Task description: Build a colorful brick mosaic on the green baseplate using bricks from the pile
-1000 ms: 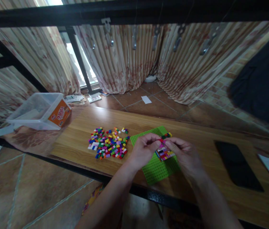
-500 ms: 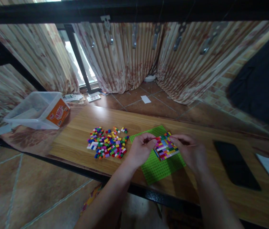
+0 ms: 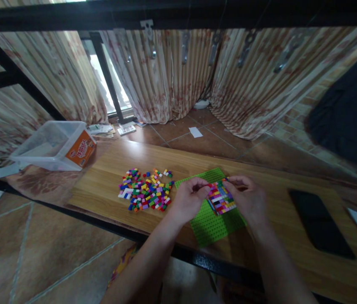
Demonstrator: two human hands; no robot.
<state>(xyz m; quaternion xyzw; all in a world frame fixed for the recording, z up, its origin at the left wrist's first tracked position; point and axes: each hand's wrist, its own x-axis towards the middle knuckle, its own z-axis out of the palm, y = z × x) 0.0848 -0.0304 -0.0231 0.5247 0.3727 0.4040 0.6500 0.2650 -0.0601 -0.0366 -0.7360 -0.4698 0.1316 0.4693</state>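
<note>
While a multicoloured brick build (image 3: 221, 198) lies on the green studded baseplate (image 3: 210, 230), the left hand (image 3: 187, 200) and right hand (image 3: 248, 200) flank it.
Both curl at its far side — whether gripping anything, I cannot tell.

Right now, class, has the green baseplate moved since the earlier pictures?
No; judged against the wooden table, the green baseplate shows no clear shift either way.

Place: looks like part of a home
Curtains (image 3: 185, 84): long, patterned, beside a window (image 3: 117, 84)
Floor (image 3: 4, 245): brown tiles, a loose paper (image 3: 195, 132)
Table (image 3: 102, 169): wooden, with small toy bricks (image 3: 158, 194)
</note>
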